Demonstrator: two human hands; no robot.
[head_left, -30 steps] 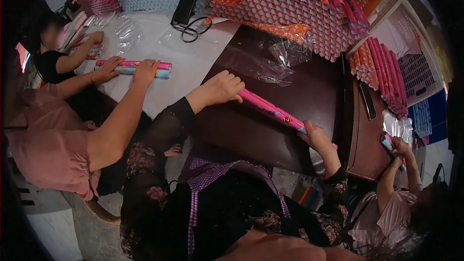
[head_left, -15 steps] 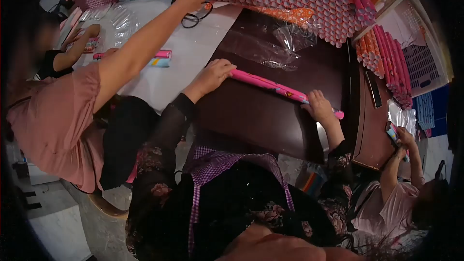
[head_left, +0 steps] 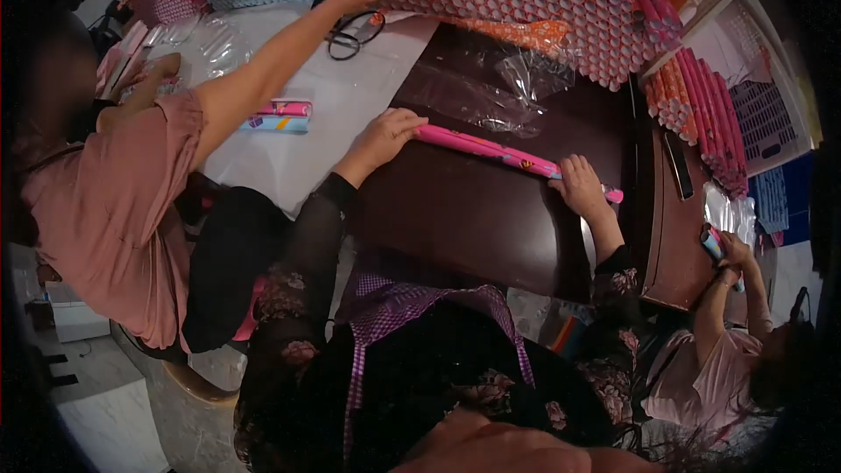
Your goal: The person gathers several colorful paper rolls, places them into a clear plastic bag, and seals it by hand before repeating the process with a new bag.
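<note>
A pink patterned paper roll lies across the dark brown table in front of me. My left hand is closed at its left end, fingertips together on the tip. Toward the other end, my right hand wraps over the roll from above, and a short pink end sticks out past it. Crumpled clear plastic film rests on the table just beyond the roll.
Stacked orange and pink rolls line the back. More rolls and a phone are at right. On the left, a co-worker's arm reaches over white sheeting, near two rolls. Another co-worker's hands hold a roll at right.
The pink roll has turned slightly under my hands, and its pattern shows differently. My hands stay nearly in place. At left, the co-worker's arm has shifted a little to the right.
</note>
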